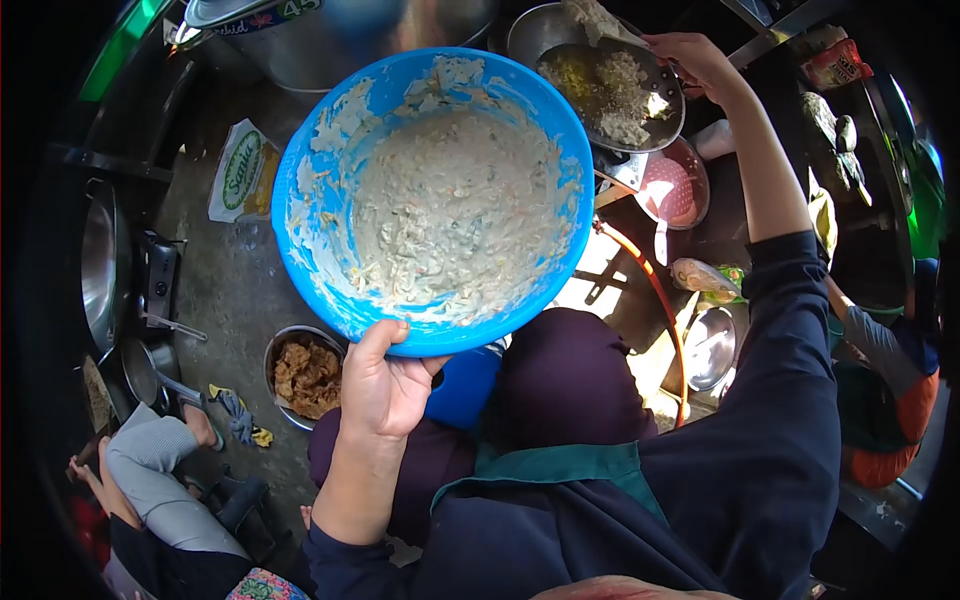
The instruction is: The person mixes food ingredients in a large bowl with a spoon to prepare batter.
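A blue basin (455,340) of thick, pale batter with small coloured flecks is held up in front of me. My left hand (385,390) grips its near rim, thumb on top. At the upper right, my right hand (695,62) is closed beside the edge of a dark frying pan (665,125), next to a pale, batter-coated thing (600,22) that it seems to hold; what exactly it grips is too small to tell. Lumps of batter (622,85) lie in yellowish oil in the pan.
A bowl of browned fried pieces (307,378) stands on the floor. A pink strainer (668,190), an orange hose (660,290) and a metal bowl (712,348) are at right. A large pot (300,50) stands behind. Other people sit at lower left (165,470) and right (890,390).
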Action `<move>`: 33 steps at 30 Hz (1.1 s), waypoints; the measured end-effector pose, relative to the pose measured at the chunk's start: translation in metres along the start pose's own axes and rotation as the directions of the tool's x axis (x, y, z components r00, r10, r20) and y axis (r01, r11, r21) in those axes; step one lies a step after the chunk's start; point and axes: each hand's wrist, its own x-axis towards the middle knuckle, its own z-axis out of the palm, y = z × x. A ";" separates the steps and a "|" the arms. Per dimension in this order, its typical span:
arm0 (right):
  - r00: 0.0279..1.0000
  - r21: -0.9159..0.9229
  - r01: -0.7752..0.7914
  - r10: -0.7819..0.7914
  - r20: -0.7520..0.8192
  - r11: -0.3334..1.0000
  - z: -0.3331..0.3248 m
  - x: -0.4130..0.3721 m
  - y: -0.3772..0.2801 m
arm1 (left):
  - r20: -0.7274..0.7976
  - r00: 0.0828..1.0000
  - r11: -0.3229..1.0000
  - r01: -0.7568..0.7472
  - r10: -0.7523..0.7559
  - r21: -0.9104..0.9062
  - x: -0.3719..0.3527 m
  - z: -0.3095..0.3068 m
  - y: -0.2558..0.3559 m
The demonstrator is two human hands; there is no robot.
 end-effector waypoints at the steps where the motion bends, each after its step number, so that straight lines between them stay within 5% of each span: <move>1: 1.000 -0.050 0.007 -0.008 -0.015 0.999 0.001 0.030 0.031 | -0.011 1.000 1.000 0.012 -0.012 -0.017 -0.001 -0.002 0.001; 5: 1.000 -0.383 -0.011 0.002 -0.024 0.923 0.012 0.092 0.071 | -0.042 0.999 1.000 0.016 -0.017 -0.025 -0.003 0.001 0.001; 11: 0.967 -0.726 0.152 -0.254 -0.032 0.671 0.023 0.136 0.095 | -0.057 0.998 0.999 0.035 -0.037 -0.032 -0.005 0.000 0.001; 17: 0.933 -0.842 0.146 -0.356 -0.057 0.520 0.032 0.108 0.057 | -0.083 0.996 0.999 0.034 -0.038 -0.042 -0.005 -0.001 0.003; 20: 0.626 -0.882 0.467 -0.729 0.277 0.067 0.023 0.100 0.062 | -0.076 0.996 0.999 0.037 -0.039 -0.027 -0.007 -0.003 0.003; 23: 0.866 -0.893 0.187 -0.498 -0.046 0.409 0.037 0.078 0.037 | -0.080 0.996 1.000 0.028 -0.029 -0.012 -0.009 0.001 0.002; 29: 0.791 -0.956 0.243 -0.603 0.100 0.161 0.037 0.072 0.041 | -0.067 0.997 0.999 0.032 -0.031 0.021 -0.012 -0.002 0.003; 33: 0.797 -0.947 0.120 -0.597 -0.086 0.297 0.045 0.072 0.043 | -0.091 0.995 1.000 0.028 -0.028 0.006 -0.012 0.002 0.002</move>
